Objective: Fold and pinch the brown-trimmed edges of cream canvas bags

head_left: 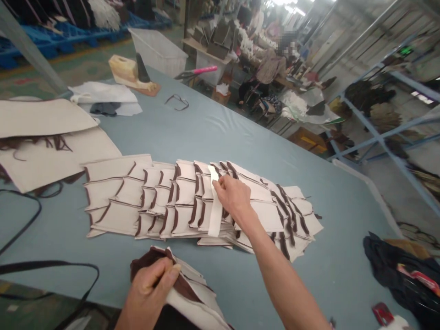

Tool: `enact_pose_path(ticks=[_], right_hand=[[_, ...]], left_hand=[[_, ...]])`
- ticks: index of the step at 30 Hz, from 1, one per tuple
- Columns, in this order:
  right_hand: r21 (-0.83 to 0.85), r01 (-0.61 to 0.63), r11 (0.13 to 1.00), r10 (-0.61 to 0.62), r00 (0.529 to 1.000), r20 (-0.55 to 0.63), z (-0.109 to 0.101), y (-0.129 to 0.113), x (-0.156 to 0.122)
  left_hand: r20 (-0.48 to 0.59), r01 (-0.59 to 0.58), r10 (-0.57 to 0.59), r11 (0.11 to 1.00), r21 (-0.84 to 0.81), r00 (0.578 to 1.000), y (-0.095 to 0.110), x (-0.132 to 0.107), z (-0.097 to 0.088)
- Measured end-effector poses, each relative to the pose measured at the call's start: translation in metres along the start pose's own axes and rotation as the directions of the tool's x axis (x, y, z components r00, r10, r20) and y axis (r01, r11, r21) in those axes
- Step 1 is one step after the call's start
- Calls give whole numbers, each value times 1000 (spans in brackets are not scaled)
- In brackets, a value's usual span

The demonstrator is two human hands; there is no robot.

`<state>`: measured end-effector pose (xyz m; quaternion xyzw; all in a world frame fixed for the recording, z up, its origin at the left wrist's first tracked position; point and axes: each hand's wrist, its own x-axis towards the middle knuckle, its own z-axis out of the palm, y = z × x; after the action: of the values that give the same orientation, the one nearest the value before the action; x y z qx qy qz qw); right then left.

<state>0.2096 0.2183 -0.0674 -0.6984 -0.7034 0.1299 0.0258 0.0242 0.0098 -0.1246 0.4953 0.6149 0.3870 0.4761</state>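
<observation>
Left hand (147, 286): at 6 o'clock, closed on a folded bundle (192, 293) of cream pieces with brown edging, thumb on top.

Right hand (233, 197): at centre, fingers curled and pressed on a cream strip (215, 206); whether they grip it or only rest on it, I cannot tell.

Strip position: lying across the middle of the fanned pieces (165, 201), its top end under the fingertips.

Risk: the fanned pieces overlap loosely (nothing seems to pin them), so a drag of the wrist could shift the rows; the bundle could also slip if the left hand's hold loosens.

Surface: a pale blue bench (240, 137), with black cord (51, 265) at 8 o'clock, cream sheets (44, 156) at 9, dark cloth (395, 270) at 4, and pink-handled shears (195, 72) at 12.

Room: a white bin (154, 50) at 11, a blue metal rack (388, 123) at 2, blue pallets (44, 41) at 10, and a seated co-worker (271, 68) at 1, working at a crowded table.
</observation>
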Motion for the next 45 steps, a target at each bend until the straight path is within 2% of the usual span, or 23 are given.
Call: enact_pose_path(ticks=[5,9,12,15,20,27,30,35,40,43,45], right_hand=[[-188,5,982,7,998,64,26,-17,39],[-233,11,973,9,997,82,32,-17,46],[-222,6,975,10,997,72,30,-10,43],[-172,3,985,7,999,54,27,-2,38],[-24,39,999,-38,998,59,26,9,31],[291,88,953,-85,996,-24,23,18,28],[485,131,865,-108,991,-75,22,20,23],[773,124,622,-73,992,-101,20,30,4],[912,102,397,5,994,-113,9,44,-34],[953,81,291,68,992,-105,3,49,-57],[974,62,220,103,991,-86,-1,50,-73]], left_hand=[[50,-5,2,999,50,999,1,-1,-6],[24,53,-54,998,42,998,8,-10,-5],[-54,84,-83,996,28,995,17,-14,-1],[-101,56,-49,996,76,994,25,-13,-1],[-110,-38,53,990,138,993,33,-9,-5],[-133,7,11,990,139,991,28,-23,-5],[-204,12,20,988,156,979,20,-28,-3],[-298,70,-9,979,194,955,11,-27,-4],[-325,69,45,941,330,945,16,-11,-5],[-309,54,49,947,316,950,25,0,1],[-245,12,57,963,270,968,33,5,9]])
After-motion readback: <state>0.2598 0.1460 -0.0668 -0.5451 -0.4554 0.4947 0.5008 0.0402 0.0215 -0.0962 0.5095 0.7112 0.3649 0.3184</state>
